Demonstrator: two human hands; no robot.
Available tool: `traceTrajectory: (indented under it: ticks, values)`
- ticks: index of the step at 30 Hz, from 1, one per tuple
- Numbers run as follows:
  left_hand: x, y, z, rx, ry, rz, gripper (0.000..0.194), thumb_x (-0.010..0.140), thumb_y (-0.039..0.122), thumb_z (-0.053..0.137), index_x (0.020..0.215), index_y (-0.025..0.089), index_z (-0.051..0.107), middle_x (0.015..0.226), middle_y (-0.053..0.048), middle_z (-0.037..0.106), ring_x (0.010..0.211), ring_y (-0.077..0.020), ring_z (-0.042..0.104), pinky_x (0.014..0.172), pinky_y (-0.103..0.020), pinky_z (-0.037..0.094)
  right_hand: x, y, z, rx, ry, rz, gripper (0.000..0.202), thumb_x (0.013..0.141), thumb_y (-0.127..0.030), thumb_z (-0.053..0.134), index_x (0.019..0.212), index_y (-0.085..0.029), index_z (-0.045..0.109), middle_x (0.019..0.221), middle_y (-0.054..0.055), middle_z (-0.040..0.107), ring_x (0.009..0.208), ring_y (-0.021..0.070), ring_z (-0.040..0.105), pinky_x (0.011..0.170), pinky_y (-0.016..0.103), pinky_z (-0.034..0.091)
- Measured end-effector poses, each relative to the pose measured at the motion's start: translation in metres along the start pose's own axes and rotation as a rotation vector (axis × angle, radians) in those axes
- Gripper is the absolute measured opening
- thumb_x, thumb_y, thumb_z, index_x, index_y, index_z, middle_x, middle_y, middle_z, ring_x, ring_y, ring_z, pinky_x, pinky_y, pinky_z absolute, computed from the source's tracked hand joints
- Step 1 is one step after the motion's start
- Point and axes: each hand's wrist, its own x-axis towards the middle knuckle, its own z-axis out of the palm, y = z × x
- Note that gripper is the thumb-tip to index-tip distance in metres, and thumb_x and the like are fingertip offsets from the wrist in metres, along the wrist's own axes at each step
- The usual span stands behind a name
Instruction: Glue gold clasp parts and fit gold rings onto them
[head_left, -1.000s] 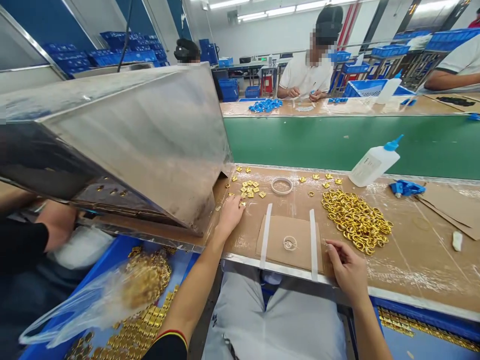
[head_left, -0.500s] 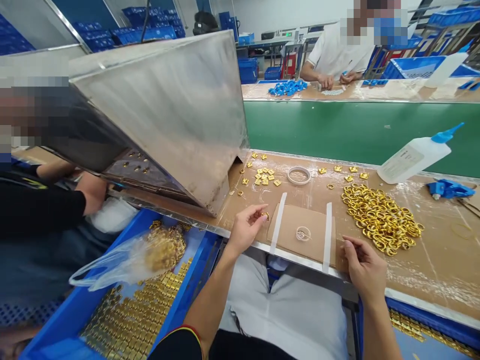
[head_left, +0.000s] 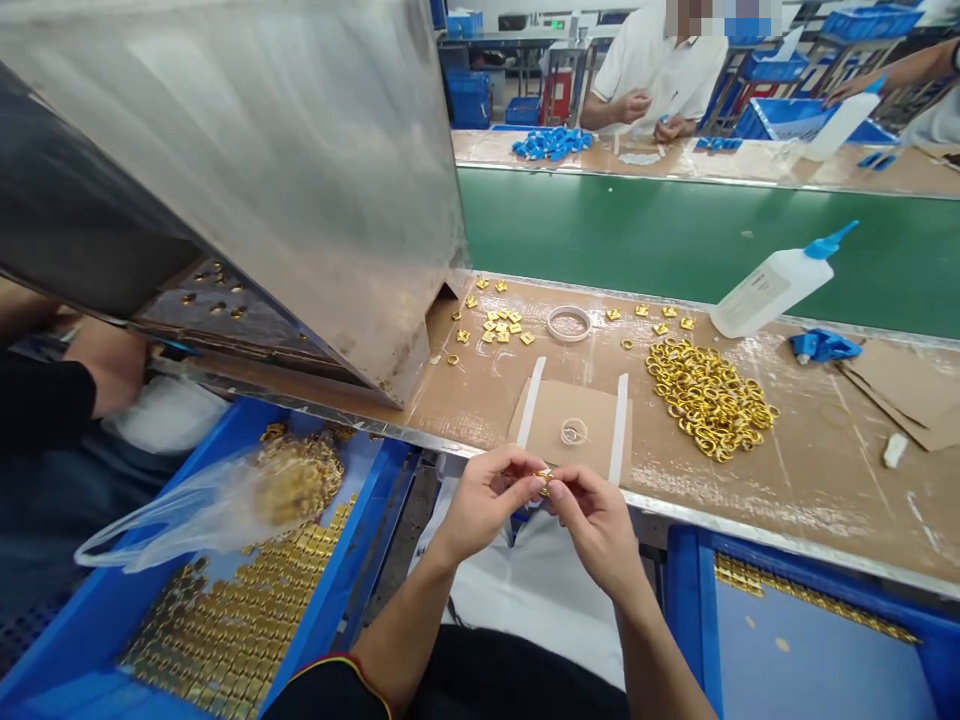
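Observation:
Between the fingertips of my left hand (head_left: 487, 500) and my right hand (head_left: 596, 520) is a small gold metal piece (head_left: 544, 482), mostly covered by the fingers. Both hands pinch it just above the table's front edge. Behind them lies a cardboard pad (head_left: 562, 410) held by two white tape strips, with a small round clear dish (head_left: 574, 432) on it. A heap of gold rings (head_left: 709, 400) lies to the right of the pad. Small square gold pieces (head_left: 502, 325) are scattered behind it on the left, near a tape roll (head_left: 568, 323).
A large metal hood (head_left: 300, 180) stands at left. A white squeeze bottle (head_left: 776, 290) leans near the green belt (head_left: 600, 220). Blue bins with gold pieces (head_left: 247, 590) flank my lap, one holding a plastic bag (head_left: 195, 505). A person (head_left: 652, 80) works across the belt.
My hands have come together in front of the pad, the right moving left to the gold piece in my left. The view has shifted, bringing more of the right bin into sight.

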Motion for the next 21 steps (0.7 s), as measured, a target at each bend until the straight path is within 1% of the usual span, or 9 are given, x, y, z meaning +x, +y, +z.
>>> traceTrajectory:
  ticks: [2,4,7,10,15,18,21]
  values:
    - [-0.002,-0.003,0.002,-0.014,-0.036,0.011,0.037,0.085,0.050,0.076,0.091,0.013,0.072,0.078,-0.004,0.067,0.070,-0.0130,0.063,0.065,-0.023,0.054,0.000,-0.001,0.000,0.042,0.004,0.034,0.040,0.092,-0.055,0.063,0.077,-0.019,0.066,0.064,0.002,0.065,0.055,0.0130,0.056,0.050,0.023,0.047]
    - [-0.003,-0.007,0.001,-0.006,-0.070,0.032,0.042,0.082,0.052,0.078,0.098,0.013,0.072,0.081,-0.004,0.067,0.073,-0.0144,0.063,0.069,-0.025,0.054,-0.001,0.000,-0.002,0.077,0.021,0.086,0.043,0.090,-0.059,0.065,0.074,-0.019,0.064,0.061,0.000,0.061,0.052,0.0121,0.052,0.048,0.023,0.044]
    - [-0.001,-0.013,0.001,0.046,-0.105,0.125,0.046,0.079,0.053,0.081,0.103,0.014,0.073,0.086,-0.006,0.067,0.076,-0.0156,0.062,0.072,-0.027,0.054,-0.003,0.001,-0.005,0.138,0.012,0.151,0.048,0.087,-0.064,0.065,0.070,-0.019,0.060,0.058,-0.001,0.056,0.050,0.0110,0.047,0.046,0.022,0.042]
    - [0.002,-0.017,0.002,0.134,-0.126,0.231,0.038,0.084,0.049,0.078,0.103,0.015,0.074,0.087,-0.007,0.067,0.078,-0.0165,0.061,0.073,-0.028,0.051,-0.003,0.002,-0.007,0.167,-0.014,0.186,0.051,0.085,-0.067,0.065,0.068,-0.020,0.058,0.054,-0.003,0.050,0.048,0.0101,0.041,0.046,0.022,0.039]
    - [0.007,-0.016,0.005,0.274,-0.175,0.328,0.025,0.090,0.037,0.073,0.105,0.017,0.073,0.086,-0.005,0.069,0.076,-0.0157,0.062,0.072,-0.027,0.050,-0.001,0.004,-0.011,0.161,-0.011,0.246,0.054,0.083,-0.070,0.066,0.066,-0.020,0.056,0.052,-0.004,0.046,0.048,0.0098,0.038,0.045,0.022,0.034]
    - [0.012,-0.017,0.006,0.300,-0.182,0.349,0.023,0.091,0.036,0.072,0.105,0.017,0.073,0.085,-0.005,0.071,0.076,-0.0157,0.063,0.071,-0.027,0.051,0.000,0.008,-0.014,0.166,0.000,0.270,0.055,0.082,-0.071,0.066,0.065,-0.020,0.055,0.052,-0.004,0.045,0.047,0.0095,0.038,0.045,0.022,0.034]
    - [0.015,-0.020,0.008,0.297,-0.190,0.323,0.027,0.092,0.040,0.070,0.105,0.017,0.073,0.086,-0.006,0.072,0.075,-0.0164,0.064,0.071,-0.028,0.051,0.001,0.011,-0.016,0.166,0.008,0.293,0.056,0.084,-0.071,0.064,0.065,-0.020,0.055,0.051,-0.004,0.045,0.047,0.0095,0.038,0.046,0.022,0.035]
